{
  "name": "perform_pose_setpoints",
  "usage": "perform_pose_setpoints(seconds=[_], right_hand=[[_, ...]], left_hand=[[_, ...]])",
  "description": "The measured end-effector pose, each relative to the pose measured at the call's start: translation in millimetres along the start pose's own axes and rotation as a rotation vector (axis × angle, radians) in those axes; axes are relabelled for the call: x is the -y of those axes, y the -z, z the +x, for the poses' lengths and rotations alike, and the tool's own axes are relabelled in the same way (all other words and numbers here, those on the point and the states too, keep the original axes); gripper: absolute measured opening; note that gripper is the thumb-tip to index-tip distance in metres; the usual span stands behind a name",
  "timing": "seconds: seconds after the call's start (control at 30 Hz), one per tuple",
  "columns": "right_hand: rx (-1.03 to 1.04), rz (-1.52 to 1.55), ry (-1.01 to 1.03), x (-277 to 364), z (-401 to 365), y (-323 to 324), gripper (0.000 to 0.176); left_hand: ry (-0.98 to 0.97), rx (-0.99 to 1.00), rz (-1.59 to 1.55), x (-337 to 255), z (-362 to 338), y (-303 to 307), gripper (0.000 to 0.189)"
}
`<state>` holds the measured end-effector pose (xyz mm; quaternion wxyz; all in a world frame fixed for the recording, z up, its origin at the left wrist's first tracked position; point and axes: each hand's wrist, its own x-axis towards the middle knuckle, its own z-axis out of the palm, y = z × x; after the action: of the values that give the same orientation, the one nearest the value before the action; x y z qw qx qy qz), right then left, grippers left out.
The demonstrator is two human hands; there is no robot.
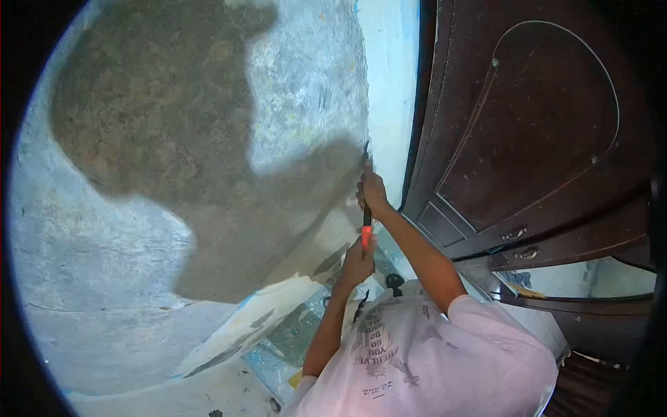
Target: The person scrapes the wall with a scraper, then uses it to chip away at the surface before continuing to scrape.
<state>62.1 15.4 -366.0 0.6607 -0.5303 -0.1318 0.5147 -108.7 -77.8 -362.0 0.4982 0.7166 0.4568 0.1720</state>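
A long-handled tool with a black shaft and a red-orange section [366, 235] is held upright in both hands. My right hand [374, 193] wraps round its upper part, near the tip. Lower down, my left hand [358, 263] grips the handle just below the red-orange section. The tool's thin dark tip touches or nearly touches the wall [306, 83] where its rough, scraped surface meets a smooth pale strip [393, 90]. How the tip is shaped cannot be made out.
Dark brown wooden furniture [549, 139] with metal handles stands close on the right, with a mirror-like panel [622, 279] lower down. The wearer's shadow covers much of the wall. Below, the floor [295, 340] shows pale debris and blue marks.
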Motion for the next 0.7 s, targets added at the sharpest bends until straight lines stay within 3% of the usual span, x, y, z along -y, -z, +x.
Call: perform_pose_setpoints(seconds=[0.07,0.1,0.13,0.2,0.27,0.3,0.33,0.37,0.47,0.53,0.6,0.63,0.7], right_hand=[[0.043,0.019,-0.01,-7,6,2,0.054],[-0.024,-0.04,0.042,-14,4,-6,0.054],[-0.093,-0.092,0.096,-16,-5,-16,0.055],[-0.073,-0.059,0.084,-16,-20,-23,0.055],[-0.042,-0.127,0.135,-22,-17,-20,0.056],[-0.092,-0.079,0.119,-28,5,-11,0.056],[-0.007,0.021,0.075,-12,6,-1,0.054],[-0.003,0.001,0.064,-13,9,2,0.054],[-0.013,-0.07,0.09,-14,0,1,0.054],[-0.023,-0.096,0.13,-5,-8,-8,0.054],[0.009,-0.107,0.145,7,-14,-13,0.055],[0.004,-0.098,0.123,12,-15,-11,0.054],[0.017,-0.101,0.136,10,-17,-7,0.053]], left_hand=[[-0.07,0.043,-0.048,-6,-1,6,0.049],[0.1,0.046,0.001,-19,-5,13,0.051],[0.104,0.045,0.002,-7,-9,10,0.051],[-0.134,-0.101,0.078,35,-8,3,0.051],[-0.162,-0.088,0.117,35,-3,2,0.051],[-0.059,-0.033,0.09,12,0,5,0.049],[0.048,0.025,0.058,-5,3,6,0.047],[0.031,0.142,0.003,-13,5,6,0.043],[-0.034,0.005,-0.09,-2,-1,-6,0.042],[-0.053,0.015,-0.079,9,2,-9,0.041],[0.056,0.088,-0.284,22,3,-17,0.038],[-0.044,0.076,-0.173,-7,-6,-7,0.035],[-0.05,0.03,-0.197,-2,-5,-21,0.035]])
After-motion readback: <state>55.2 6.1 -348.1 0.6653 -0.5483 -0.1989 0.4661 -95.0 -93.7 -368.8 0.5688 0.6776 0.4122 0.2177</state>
